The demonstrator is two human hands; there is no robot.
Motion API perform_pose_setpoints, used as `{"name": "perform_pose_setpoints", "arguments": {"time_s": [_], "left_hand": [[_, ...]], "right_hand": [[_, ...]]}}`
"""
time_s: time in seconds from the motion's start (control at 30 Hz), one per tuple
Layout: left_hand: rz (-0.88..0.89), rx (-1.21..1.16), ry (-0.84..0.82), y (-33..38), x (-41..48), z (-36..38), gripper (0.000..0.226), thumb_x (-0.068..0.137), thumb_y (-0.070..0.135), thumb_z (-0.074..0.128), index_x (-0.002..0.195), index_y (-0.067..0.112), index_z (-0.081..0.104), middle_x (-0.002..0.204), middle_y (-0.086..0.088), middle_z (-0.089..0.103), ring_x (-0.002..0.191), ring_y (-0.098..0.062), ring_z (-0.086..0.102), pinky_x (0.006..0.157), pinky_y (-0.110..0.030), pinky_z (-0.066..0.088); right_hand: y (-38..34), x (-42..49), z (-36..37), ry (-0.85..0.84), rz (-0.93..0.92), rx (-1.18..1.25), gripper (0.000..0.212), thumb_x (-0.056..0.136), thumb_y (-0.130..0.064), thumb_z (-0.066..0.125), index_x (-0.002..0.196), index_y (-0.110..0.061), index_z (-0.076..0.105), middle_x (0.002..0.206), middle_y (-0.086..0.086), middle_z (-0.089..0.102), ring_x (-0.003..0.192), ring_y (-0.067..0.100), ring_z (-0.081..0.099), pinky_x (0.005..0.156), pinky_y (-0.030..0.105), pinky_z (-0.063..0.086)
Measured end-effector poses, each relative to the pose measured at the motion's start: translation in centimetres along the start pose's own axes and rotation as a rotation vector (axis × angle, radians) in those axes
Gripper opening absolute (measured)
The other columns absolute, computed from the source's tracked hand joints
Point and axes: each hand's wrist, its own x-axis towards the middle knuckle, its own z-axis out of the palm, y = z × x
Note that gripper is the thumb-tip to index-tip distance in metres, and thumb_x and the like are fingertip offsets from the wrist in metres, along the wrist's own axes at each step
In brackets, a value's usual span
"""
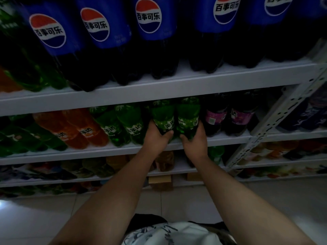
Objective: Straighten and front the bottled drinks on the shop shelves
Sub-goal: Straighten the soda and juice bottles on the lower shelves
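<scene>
- My left hand (156,137) grips the lower part of a green plastic soda bottle with a green label (163,115). The fingers (151,124) curl round its left side and the thumb lies across the front near the base.
- My right hand (195,141) holds a second green plastic soda bottle (188,114) in the same way, with the fingers up its right side and the thumb curled across the front low down.
- The two bottles touch side by side, their bases at the front edge of the grey metal middle shelf (106,151). The white characters on their labels face me.
- Just to their left on that shelf stand more green labelled bottles (123,124), and further left come orange soda bottles (70,128).
- Just to the right stand dark bottles with purple labels (216,117).
- The grey upper shelf (159,92) carries a row of large dark cola bottles with blue labels (150,32), and their round red, white and blue badges face out.
- A perforated grey metal upright (276,121) rises at the right end of the shelves.
- The lower shelves hold goods too dim and blurred to tell apart.
- Pale floor tiles (35,218) lie below.
</scene>
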Motion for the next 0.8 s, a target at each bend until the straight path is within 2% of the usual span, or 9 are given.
{"name": "perform_pose_setpoints", "arguments": {"time_s": [0.13, 0.23, 0.37, 0.47, 0.53, 0.67, 0.8], "left_hand": [[-0.139, 0.093, 0.149, 0.6, -1.1, 1.1, 0.088, 0.062, 0.04, 0.086, 0.13, 0.007, 0.04, 0.126, -0.013, 0.054, 0.116, -0.027, 0.053, 0.09, -0.031, 0.047], [-0.142, 0.1, 0.157, 0.2, -1.1, 1.3, 0.085, 0.066, 0.038, 0.084, 0.131, 0.006, 0.039, 0.127, -0.014, 0.053, 0.117, -0.029, 0.052, 0.093, -0.033, 0.045], [-0.096, 0.091, 0.018, -0.7, -0.6, 0.4, 0.081, 0.074, 0.034, 0.079, 0.136, 0.007, 0.035, 0.129, -0.013, 0.054, 0.118, -0.028, 0.053, 0.092, -0.027, 0.042], [-0.086, 0.123, -0.138, -0.8, 0.4, -1.2, 0.08, 0.076, 0.031, 0.078, 0.139, 0.009, 0.034, 0.133, -0.01, 0.053, 0.121, -0.025, 0.051, 0.091, -0.021, 0.036], [-0.089, 0.185, -0.196, -0.8, 1.0, -1.9, 0.08, 0.077, 0.032, 0.077, 0.14, 0.008, 0.033, 0.136, -0.011, 0.052, 0.123, -0.025, 0.049, 0.092, -0.02, 0.034], [-0.161, 0.332, -0.087, 0.2, 0.1, -1.2, 0.082, 0.069, 0.049, 0.079, 0.127, 0.003, 0.046, 0.122, -0.014, 0.059, 0.111, -0.028, 0.058, 0.084, -0.027, 0.048], [-0.165, 0.375, 0.022, 0.6, -0.5, -0.6, 0.085, 0.063, 0.049, 0.084, 0.122, 0.003, 0.045, 0.116, -0.015, 0.061, 0.106, -0.03, 0.061, 0.082, -0.038, 0.054]], "right_hand": [[-0.8, -0.5, 1.4, 0.128, 0.055, -0.093, 0.084, 0.069, -0.021, 0.082, 0.136, 0.002, 0.037, 0.131, 0.02, 0.045, 0.123, 0.033, 0.039, 0.102, 0.037, 0.034], [-0.4, -0.3, 1.1, 0.082, 0.051, -0.124, 0.087, 0.07, -0.024, 0.08, 0.141, -0.002, 0.033, 0.135, 0.018, 0.041, 0.125, 0.029, 0.035, 0.104, 0.032, 0.03], [0.3, 0.2, -0.7, -0.091, -0.046, 0.002, 0.08, 0.077, -0.017, 0.073, 0.144, -0.016, 0.029, 0.14, 0.008, 0.044, 0.128, 0.018, 0.04, 0.107, 0.031, 0.034], [0.3, -0.1, -0.4, -0.043, 0.019, -0.056, 0.08, 0.076, -0.021, 0.076, 0.142, -0.01, 0.033, 0.138, 0.012, 0.045, 0.127, 0.025, 0.041, 0.105, 0.034, 0.036], [-0.2, -0.6, 0.4, 0.016, 0.06, -0.086, 0.084, 0.075, -0.021, 0.078, 0.142, -0.004, 0.031, 0.137, 0.017, 0.042, 0.126, 0.026, 0.037, 0.102, 0.029, 0.032], [-0.7, -1.2, 1.0, 0.072, 0.106, -0.122, 0.088, 0.071, -0.02, 0.08, 0.142, 0.0, 0.031, 0.136, 0.021, 0.039, 0.121, 0.026, 0.032, 0.097, 0.028, 0.029], [0.1, -0.8, -0.1, -0.027, 0.036, -0.176, 0.089, 0.074, -0.025, 0.077, 0.145, -0.008, 0.027, 0.139, 0.016, 0.039, 0.123, 0.028, 0.034, 0.095, 0.033, 0.036]]}}
